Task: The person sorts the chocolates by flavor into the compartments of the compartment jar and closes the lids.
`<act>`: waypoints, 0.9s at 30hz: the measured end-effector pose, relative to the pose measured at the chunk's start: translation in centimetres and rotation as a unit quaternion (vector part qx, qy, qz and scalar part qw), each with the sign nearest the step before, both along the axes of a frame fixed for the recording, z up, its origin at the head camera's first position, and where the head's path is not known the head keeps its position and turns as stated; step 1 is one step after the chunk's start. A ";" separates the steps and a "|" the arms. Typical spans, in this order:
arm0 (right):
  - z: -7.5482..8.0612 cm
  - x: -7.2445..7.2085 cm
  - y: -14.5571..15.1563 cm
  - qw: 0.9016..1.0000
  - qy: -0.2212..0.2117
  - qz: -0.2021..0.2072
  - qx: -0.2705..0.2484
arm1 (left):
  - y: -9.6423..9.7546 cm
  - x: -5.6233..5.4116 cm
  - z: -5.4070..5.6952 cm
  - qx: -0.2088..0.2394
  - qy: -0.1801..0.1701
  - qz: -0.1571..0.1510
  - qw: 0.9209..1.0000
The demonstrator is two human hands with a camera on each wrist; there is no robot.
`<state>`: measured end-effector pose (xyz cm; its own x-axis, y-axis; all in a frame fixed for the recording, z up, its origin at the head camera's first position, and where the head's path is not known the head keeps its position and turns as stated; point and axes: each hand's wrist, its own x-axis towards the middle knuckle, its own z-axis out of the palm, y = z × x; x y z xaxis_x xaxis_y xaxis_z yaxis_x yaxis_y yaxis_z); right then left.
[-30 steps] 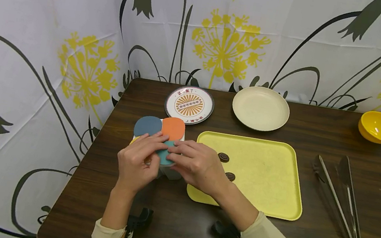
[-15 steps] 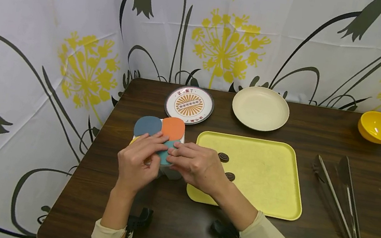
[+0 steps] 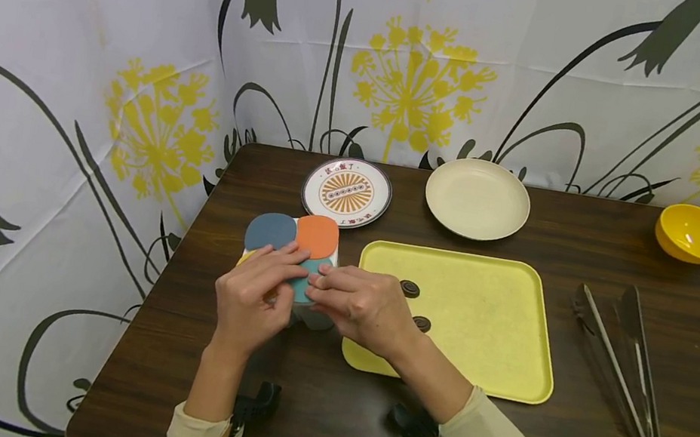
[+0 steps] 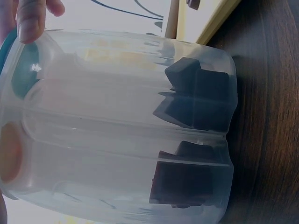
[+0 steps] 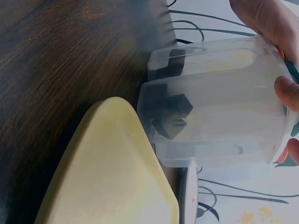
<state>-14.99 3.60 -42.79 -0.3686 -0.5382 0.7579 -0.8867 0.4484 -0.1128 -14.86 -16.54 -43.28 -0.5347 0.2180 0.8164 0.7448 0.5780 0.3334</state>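
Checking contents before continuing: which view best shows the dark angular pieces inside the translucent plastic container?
The left wrist view: the dark angular pieces appear largest there, through the translucent plastic container. The right wrist view shows some, smaller; the head view shows mainly the container's multicoloured top, no pieces clearly.

Bright head view, glint in bowl [image 3: 698, 234]; hazier wrist views

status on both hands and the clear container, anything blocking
Left hand across multicolored lid, right hand at its teal part. Clear container upright, dark pieces inside. Nothing seen blocking; yellow tray close on the right.
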 end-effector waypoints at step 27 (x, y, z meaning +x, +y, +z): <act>0.1 0.1 0.0 1.000 -0.030 0.006 -0.003 | -0.4 0.0 0.1 0.027 -0.036 -0.014 0.999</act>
<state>-14.88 3.63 -42.66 -0.4067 -0.5381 0.7383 -0.8836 0.4369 -0.1683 -14.81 -16.90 -43.15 -0.5860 0.1913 0.7874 0.7341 0.5366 0.4160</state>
